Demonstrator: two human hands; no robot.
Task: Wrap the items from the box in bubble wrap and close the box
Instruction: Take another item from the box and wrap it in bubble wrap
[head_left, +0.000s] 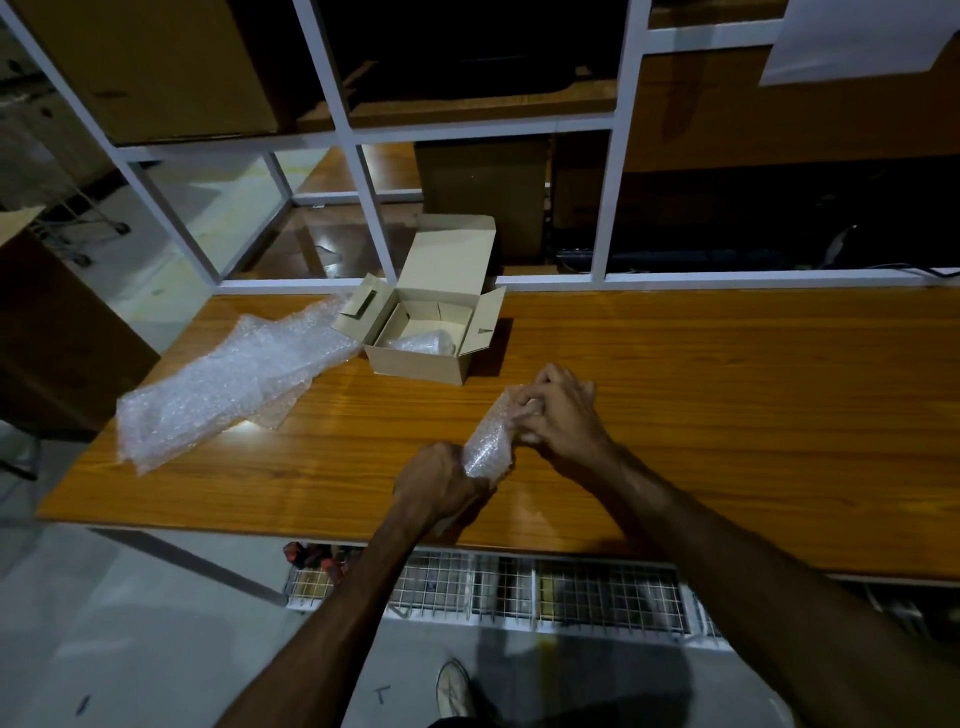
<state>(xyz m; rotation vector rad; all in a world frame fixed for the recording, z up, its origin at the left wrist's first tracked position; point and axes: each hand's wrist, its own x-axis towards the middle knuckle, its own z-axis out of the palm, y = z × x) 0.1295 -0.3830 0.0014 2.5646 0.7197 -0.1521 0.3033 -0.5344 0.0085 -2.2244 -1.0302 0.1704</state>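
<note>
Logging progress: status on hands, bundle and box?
Left hand and right hand both gripping the bubble-wrapped item over the table. Box open, one wrapped bundle inside. Spare bubble wrap left of the box, nothing blocking.

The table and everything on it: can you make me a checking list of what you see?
Surface: wooden table, glossy.
Job's things: open cardboard box, lid up, one wrapped item inside; bubble-wrapped bundle held over the table.
Clutter: loose bubble wrap lying left of the box.
Grippers: left hand grips the bundle's near end; right hand grips its far end.
Cables: nothing seen clearly.
Surroundings: white shelf frame behind; wire basket under the table.
</note>
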